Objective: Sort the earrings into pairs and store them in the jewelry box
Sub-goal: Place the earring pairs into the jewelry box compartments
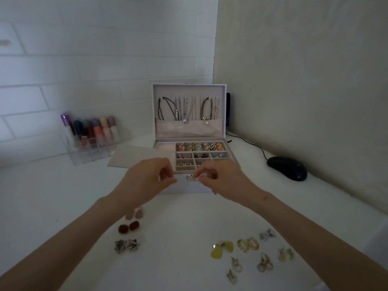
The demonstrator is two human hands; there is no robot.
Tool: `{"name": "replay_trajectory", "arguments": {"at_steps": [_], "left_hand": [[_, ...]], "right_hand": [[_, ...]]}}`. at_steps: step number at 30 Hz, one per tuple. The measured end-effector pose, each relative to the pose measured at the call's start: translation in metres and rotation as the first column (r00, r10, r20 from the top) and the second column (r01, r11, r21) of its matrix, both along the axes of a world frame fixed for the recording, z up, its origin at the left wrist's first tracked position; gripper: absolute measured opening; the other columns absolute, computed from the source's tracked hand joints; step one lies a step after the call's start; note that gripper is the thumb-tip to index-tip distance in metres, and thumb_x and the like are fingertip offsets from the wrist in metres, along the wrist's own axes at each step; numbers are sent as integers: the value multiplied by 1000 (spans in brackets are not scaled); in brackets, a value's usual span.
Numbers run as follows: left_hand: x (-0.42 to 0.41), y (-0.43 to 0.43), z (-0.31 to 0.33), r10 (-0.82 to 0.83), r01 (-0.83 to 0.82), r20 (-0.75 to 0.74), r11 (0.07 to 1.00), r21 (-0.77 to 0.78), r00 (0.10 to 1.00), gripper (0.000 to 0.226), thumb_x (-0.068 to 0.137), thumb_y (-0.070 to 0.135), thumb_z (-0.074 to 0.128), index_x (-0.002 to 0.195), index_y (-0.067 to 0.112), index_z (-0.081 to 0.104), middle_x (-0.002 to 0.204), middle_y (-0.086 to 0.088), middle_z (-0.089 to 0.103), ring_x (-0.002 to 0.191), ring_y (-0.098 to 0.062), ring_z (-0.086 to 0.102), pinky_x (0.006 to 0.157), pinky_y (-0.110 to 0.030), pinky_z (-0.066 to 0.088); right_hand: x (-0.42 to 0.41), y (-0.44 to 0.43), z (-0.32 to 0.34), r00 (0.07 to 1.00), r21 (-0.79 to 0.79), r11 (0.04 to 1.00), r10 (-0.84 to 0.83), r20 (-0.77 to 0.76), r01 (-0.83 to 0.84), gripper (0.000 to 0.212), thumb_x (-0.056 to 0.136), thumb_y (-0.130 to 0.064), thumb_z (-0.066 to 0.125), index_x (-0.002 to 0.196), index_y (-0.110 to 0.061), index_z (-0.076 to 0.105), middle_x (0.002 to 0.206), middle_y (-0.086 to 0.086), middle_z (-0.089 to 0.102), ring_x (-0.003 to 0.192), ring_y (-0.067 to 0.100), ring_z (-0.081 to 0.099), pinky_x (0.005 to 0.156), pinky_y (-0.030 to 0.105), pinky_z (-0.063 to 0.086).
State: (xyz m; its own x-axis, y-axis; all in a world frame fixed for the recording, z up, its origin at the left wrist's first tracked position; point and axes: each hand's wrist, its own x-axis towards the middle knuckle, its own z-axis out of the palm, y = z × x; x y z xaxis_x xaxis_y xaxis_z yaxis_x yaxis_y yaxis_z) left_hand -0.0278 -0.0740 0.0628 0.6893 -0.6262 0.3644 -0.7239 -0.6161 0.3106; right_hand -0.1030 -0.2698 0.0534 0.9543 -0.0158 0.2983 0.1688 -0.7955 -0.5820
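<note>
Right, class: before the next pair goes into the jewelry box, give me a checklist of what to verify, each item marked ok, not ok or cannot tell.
1. Jewelry box stands open: ok.
2. Gold hoops and dark red studs lie paired on the table: ok.
3. Empty compartment in the tray: cannot tell; the right hand hides part of it.
4. Left hand free for a pickup: cannot tell whether it holds anything.
5. Mouse apart from the box: ok.

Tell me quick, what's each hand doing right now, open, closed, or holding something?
Left hand: fingers curled, grip contents cannot be told.
Right hand: fingers curled at the silver clasp; holding cannot be told.
</note>
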Motion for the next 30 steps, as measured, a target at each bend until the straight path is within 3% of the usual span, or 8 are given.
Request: {"name": "replay_trajectory", "arguments": {"at_steps": [6, 9, 13, 16, 22, 28, 30], "left_hand": [[5, 45, -12, 113, -107, -32, 984, 142, 993, 18, 81, 36, 66, 74, 34, 50, 76, 16, 53, 72, -1, 50, 63, -19, 39], [11, 64, -17, 162, -130, -105, 956, 265, 981, 14, 81, 39, 65, 83, 33, 53, 85, 15, 56, 82, -5, 54, 72, -22, 44], [12, 71, -20, 169, -88, -198, 927, 364, 966, 17, 81, 34, 66, 95, 29, 58, 95, 12, 60, 91, -8, 56, 80, -24, 45], [12, 71, -27, 157, -64, -216, 921, 384, 964, 15, 80, 37, 68, 88, 32, 56, 91, 13, 56, 89, -7, 55, 76, -22, 42], [9, 71, -35, 145, -72, -178, 930, 360, 973, 30, 79, 31, 67, 66, 36, 41, 86, 11, 52, 82, -10, 49, 71, -24, 38], [5, 66, -31, 61, -27, -190, 984, 175, 980, 36, 77, 16, 70, 63, 36, 45, 78, 14, 53, 75, -4, 51, 64, -8, 34], [3, 62, -26, 33, -18, -210, 997, 72, 977, 34, 74, 15, 74, 62, 35, 50, 77, 13, 57, 73, -2, 54, 67, -10, 39]], "right_hand": [[6, 48, -20, 975, -130, 969, 196, -102, -209, 15, 89, -28, 59, 100, -24, 67, 60, -7, 61, 49, -2, 50, 56, 10, 36], [10, 70, -29, 966, -170, 953, 233, -115, -250, 24, 90, -31, 58, 111, -22, 64, 81, 2, 70, 60, 2, 53, 64, 18, 40], [22, 94, -35, 975, -124, 969, 204, -89, -214, 26, 90, -35, 56, 111, -20, 64, 77, 7, 72, 79, 17, 64, 70, 21, 38], [30, 105, -36, 976, -110, 974, 186, -110, -198, 28, 89, -36, 59, 108, -17, 65, 78, 9, 71, 81, 20, 64, 73, 26, 42], [37, 112, -38, 979, -87, 982, 159, -127, -170, 22, 81, -26, 69, 94, -9, 68, 96, 10, 69, 91, 26, 62, 78, 34, 46], [33, 106, -34, 980, 52, 983, 182, -83, -178, 9, 78, -12, 68, 85, -6, 65, 89, 7, 69, 62, 12, 52, 62, 29, 45], [31, 99, -28, 984, 123, 978, 173, -41, -167, 6, 74, -9, 71, 77, -9, 65, 82, 6, 69, 59, 11, 55, 53, 25, 46]]}}
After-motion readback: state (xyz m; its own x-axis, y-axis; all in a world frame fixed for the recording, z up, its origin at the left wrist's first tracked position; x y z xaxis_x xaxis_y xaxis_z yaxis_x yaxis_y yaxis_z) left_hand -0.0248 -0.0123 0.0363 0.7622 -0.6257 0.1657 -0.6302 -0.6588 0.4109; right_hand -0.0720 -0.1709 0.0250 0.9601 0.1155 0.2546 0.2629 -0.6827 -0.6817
